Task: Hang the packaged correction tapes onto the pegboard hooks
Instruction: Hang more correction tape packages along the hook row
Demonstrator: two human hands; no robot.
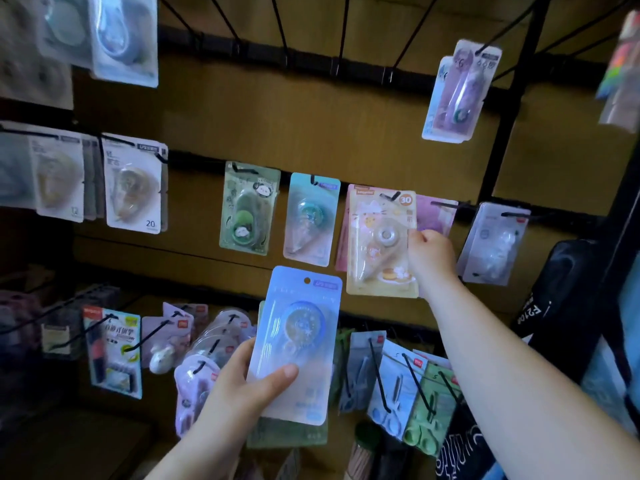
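Left hand [242, 386] sits lowest and closest, thumb across the front of a blue pack [298, 341] w/ fingers curled behind, gripping a small stack. A green pack [287, 436] shows under it, so at least two correction tapes are left to hang; exact count is hidden. Blue pack's hang hole is at its top, free of any hook, just below the pegboard's [277, 126] middle row. Right hand [431, 254] is up at that row, right of centre, fingers closed on the right edge of a yellow pack [377, 244] whose top meets a hook [389, 196]. It looks threaded on, though I can't tell if it's fully seated. Judging by this, the job is approx. midway: the middle row already carries a panda pack [247, 209], a teal pack [310, 220] etc. beside the yellow one, while the top-row hooks [280, 29] near the centre are bare.
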